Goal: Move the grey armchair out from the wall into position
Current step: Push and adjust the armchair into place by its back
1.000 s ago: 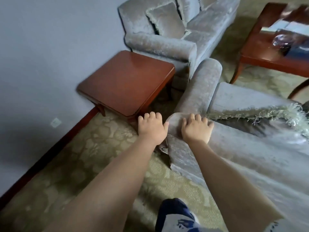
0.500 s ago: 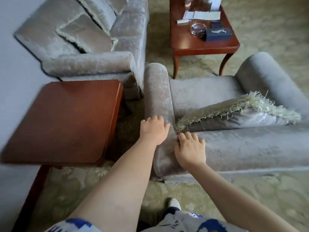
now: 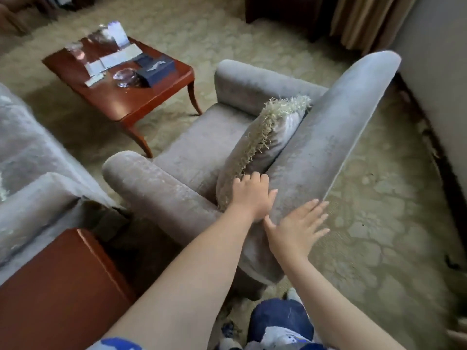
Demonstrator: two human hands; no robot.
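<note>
Grey velvet covers the grey armchair (image 3: 202, 147), which stands on the patterned carpet (image 3: 379, 223) well apart from the wall (image 3: 434, 84) on the right. Its open seat faces the low wooden bench (image 3: 121, 102) on the left. The backrest is its long line, running from just in front of the person slantwise away towards the far right corner. The back is turned to the wall, with a bare strip of carpet between.

The left grip (image 3: 252, 195) sits on top of the backrest at its near end, fingers curled over the front edge and holding it, just beside the cushion (image 3: 267, 142). The right grip (image 3: 295, 223) lies flat with fingers spread, pressing the rear face of the backrest.

By count there is one armchair with two rolled armrests – one near (image 3: 151, 183), one far (image 3: 252, 82) – and one fringed cushion leaning upright against the backrest. There are two wooden benches: the low one carrying papers, a glass dish (image 3: 125, 77) and a dark box (image 3: 156, 68), and a second bench (image 3: 50, 286) at lower left. One more grey sofa (image 3: 30, 152) stands on the left.
</note>
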